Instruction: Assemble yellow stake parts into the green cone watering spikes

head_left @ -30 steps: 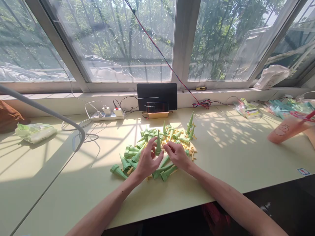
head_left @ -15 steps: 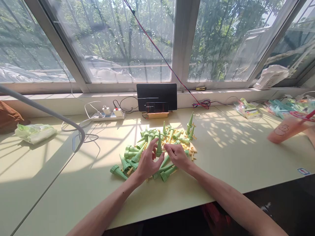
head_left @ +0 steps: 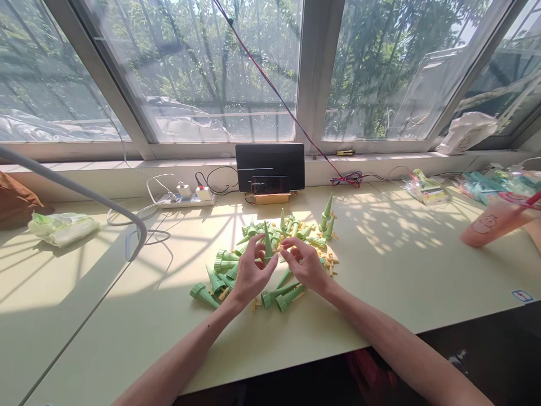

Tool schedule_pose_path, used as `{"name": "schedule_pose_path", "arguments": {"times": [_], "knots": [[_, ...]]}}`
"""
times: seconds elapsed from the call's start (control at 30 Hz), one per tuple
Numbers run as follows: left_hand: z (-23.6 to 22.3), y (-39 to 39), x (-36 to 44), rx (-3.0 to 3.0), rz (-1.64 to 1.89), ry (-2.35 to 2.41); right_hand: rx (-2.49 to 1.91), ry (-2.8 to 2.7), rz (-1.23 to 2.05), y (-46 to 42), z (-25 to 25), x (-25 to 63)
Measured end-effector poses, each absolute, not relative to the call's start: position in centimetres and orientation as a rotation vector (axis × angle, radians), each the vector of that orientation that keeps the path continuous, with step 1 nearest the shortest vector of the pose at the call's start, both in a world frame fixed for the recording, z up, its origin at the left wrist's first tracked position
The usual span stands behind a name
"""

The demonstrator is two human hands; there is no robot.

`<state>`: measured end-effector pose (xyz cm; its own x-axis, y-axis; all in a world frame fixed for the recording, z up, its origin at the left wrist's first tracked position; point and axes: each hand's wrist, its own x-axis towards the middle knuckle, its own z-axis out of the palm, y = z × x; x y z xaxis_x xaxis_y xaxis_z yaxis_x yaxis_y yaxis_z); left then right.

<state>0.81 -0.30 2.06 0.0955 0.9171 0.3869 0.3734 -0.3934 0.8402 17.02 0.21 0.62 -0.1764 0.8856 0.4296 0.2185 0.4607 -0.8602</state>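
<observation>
We had a green conical spike (head_left: pixel 267 243) in our left hand (head_left: pixel 255 269), its tip upward and its base between the curled fingers and thumb, over the near middle of a scattered pile. Our right hand (head_left: pixel 310 266) was just beside it, fingers bent and thumb partly closed towards them, the fingertips close to the spike's base; we could not tell whether they pinched a small part or touched the spike.

Around and beneath both hands, more green spikes (head_left: pixel 287 300) lay on the pale worktop (head_left: pixel 401 276), many on their sides with ribbed caps showing, mixed with small yellow plastic fittings (head_left: pixel 330 263). At the pile's far right edge, one tall spike (head_left: pixel 327 208) stood upright.

Behind the pile we had a black tablet (head_left: pixel 270 158) propped up, with a phone (head_left: pixel 270 184) in front of it above a small cardboard box (head_left: pixel 271 198). A power strip (head_left: pixel 186 201) with white plugs was to the left of these, and well off to the right a cup of pinkish drink (head_left: pixel 479 226) leaned at the worktop's side.
</observation>
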Motion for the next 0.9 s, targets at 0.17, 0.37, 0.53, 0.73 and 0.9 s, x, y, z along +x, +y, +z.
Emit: {"name": "schedule_pose_path", "arguments": {"times": [0.17, 0.37, 0.53, 0.73, 0.9], "knots": [[2.36, -0.28, 0.74, 1.728, 1.237, 1.267, -0.945, -1.665, 0.821, 0.35, 0.43, 16.93], [2.28, -0.31, 0.64, 1.718, 1.251, 1.248, -0.938, -1.661, 0.851, 0.43, 0.25, 17.00], [2.04, 0.16, 0.25, 1.596, 1.218, 1.186, -0.946, -1.643, 0.859, 0.56, -0.02, 17.10], [2.39, 0.39, 0.07, 1.534, 1.093, 1.095, -0.929, -1.634, 0.900, 0.59, -0.26, 17.12], [2.36, 0.39, 0.05, 1.493, 1.091, 1.085, -0.876, -1.644, 0.921, 0.51, -0.28, 17.04]]}}
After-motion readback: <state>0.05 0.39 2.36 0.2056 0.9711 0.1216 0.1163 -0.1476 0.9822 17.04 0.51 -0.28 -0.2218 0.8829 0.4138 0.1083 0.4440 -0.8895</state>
